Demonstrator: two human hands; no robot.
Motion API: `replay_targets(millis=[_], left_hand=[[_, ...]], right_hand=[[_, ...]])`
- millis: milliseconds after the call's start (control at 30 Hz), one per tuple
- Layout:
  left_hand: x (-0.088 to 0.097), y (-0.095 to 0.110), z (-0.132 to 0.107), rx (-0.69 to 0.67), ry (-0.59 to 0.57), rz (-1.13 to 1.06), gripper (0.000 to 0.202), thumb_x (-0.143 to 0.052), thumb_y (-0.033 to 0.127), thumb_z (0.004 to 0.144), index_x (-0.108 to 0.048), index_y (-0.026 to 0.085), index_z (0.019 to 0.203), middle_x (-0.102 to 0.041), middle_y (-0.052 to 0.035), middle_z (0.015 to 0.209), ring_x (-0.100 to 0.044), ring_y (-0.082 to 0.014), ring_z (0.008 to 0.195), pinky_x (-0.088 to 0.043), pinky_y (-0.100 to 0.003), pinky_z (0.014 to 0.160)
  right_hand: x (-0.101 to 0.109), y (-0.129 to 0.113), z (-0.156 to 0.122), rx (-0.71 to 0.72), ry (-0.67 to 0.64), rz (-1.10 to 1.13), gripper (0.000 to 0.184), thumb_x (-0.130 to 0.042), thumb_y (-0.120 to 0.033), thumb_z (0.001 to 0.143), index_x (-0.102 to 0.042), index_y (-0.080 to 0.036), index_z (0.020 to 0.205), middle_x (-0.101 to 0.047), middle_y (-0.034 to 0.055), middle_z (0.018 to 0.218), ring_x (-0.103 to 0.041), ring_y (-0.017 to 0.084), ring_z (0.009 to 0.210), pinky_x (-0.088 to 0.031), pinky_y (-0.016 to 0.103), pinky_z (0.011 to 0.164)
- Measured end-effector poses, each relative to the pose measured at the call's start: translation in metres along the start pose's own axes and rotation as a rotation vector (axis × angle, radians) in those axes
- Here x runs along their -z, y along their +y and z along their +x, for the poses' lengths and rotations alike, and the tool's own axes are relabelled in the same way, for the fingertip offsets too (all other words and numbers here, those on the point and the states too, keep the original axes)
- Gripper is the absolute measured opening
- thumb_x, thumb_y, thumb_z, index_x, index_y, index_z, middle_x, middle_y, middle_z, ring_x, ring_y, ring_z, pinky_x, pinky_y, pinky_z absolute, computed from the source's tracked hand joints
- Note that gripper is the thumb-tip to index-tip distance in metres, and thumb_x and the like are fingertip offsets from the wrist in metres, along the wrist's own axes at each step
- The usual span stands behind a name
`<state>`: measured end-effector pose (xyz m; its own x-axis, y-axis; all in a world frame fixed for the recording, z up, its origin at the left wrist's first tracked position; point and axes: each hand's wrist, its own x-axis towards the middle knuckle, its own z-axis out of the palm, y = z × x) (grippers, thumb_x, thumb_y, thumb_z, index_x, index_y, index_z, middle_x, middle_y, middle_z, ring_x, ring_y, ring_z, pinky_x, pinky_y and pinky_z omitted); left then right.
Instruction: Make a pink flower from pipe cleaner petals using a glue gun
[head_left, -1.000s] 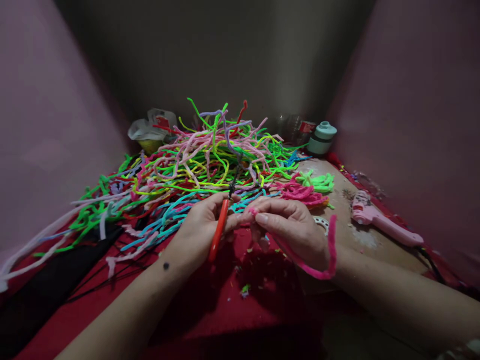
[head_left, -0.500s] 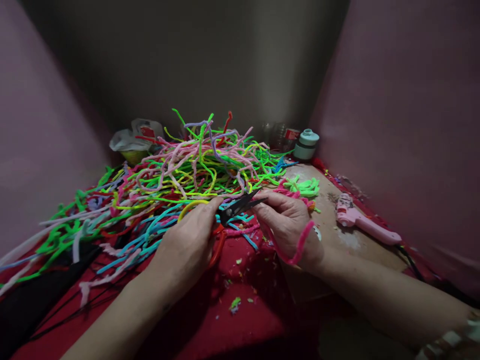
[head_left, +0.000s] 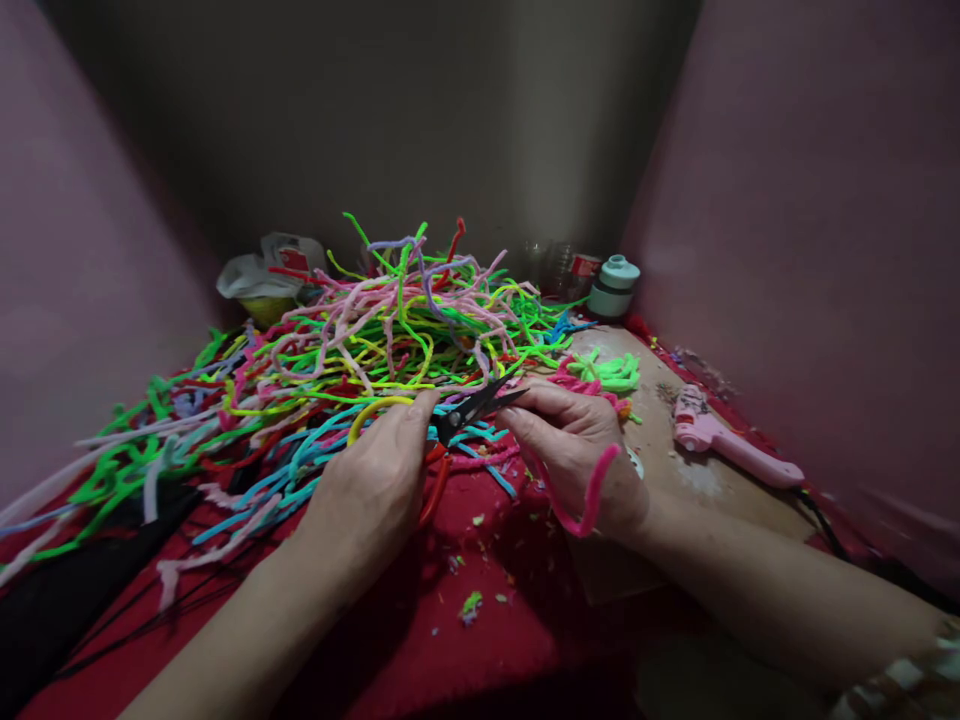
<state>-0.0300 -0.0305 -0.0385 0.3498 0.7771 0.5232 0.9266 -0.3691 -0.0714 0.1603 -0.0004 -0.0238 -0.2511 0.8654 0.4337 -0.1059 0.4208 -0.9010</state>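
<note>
My left hand (head_left: 382, 470) is closed around a pair of scissors (head_left: 466, 412) with dark blades and red-orange handles. The blades are parted and point toward my right hand (head_left: 574, 450). That hand pinches a pink pipe cleaner (head_left: 581, 522), whose free end curls up beside the wrist. The blade tips reach the pinching fingertips; whether they touch the pipe cleaner I cannot tell. Behind both hands rises a big tangled heap of pipe cleaners (head_left: 390, 330) in green, pink, yellow, blue and red. A yellow loop (head_left: 367, 412) shows just behind the left hand.
A pink glue gun (head_left: 731, 450) lies on a brown board (head_left: 697, 500) at right, near a green pipe-cleaner bundle (head_left: 611, 372). A teal bottle (head_left: 614, 287) and a plastic bag (head_left: 259, 280) stand at the back. Small scraps (head_left: 471, 606) litter the red cloth (head_left: 495, 650).
Both hands and the scissors have shifted very slightly to the left. The blades stay parted, and the pink pipe cleaner remains pinched in my right hand.
</note>
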Motion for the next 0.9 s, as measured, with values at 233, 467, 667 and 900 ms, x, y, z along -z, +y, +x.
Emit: replay_targets(millis=[233,467,667,900], left_hand=[[0.0037,0.0019,0.0001,-0.044,0.041,0.081,0.041,-0.037,0.009,0.084,-0.042,0.006,0.125,-0.062,-0.0159,0.103,-0.059,-0.0244,0.098,-0.05,-0.037,0.083],[0.0019,0.0027,-0.0007,-0.038,-0.011,0.061,0.044,-0.036,0.01,0.084,-0.039,0.007,0.128,-0.061,-0.0173,0.108,-0.058,-0.0255,0.101,-0.049,-0.038,0.084],[0.0038,0.0011,-0.0027,-0.051,-0.023,0.088,0.046,-0.033,0.008,0.082,-0.041,0.006,0.127,-0.063,-0.0184,0.102,-0.062,-0.0267,0.09,-0.051,-0.037,0.075],[0.0085,0.0073,0.0029,0.278,0.0,-0.5,0.036,-0.052,0.017,0.075,-0.057,0.014,0.111,-0.066,-0.0116,0.099,-0.062,-0.0238,0.086,-0.049,-0.034,0.075]], right_hand=[[0.0016,0.0007,0.0001,-0.058,-0.027,0.023,0.013,-0.057,-0.019,0.079,-0.066,-0.016,0.071,-0.056,0.0004,0.07,-0.053,0.012,0.07,-0.043,0.027,0.067],[0.0019,-0.0024,0.0,-0.013,-0.043,-0.006,0.017,-0.055,-0.015,0.079,-0.071,-0.02,0.084,-0.059,0.0004,0.075,-0.054,0.012,0.075,-0.043,0.028,0.073],[0.0029,-0.0012,-0.0004,-0.031,-0.035,-0.041,0.015,-0.056,-0.019,0.08,-0.071,-0.019,0.082,-0.06,0.0011,0.076,-0.054,0.013,0.074,-0.044,0.029,0.071],[-0.0009,0.0012,-0.001,-0.043,0.006,0.06,0.008,-0.063,-0.019,0.076,-0.07,-0.019,0.079,-0.062,0.0004,0.074,-0.056,0.011,0.07,-0.045,0.027,0.067]])
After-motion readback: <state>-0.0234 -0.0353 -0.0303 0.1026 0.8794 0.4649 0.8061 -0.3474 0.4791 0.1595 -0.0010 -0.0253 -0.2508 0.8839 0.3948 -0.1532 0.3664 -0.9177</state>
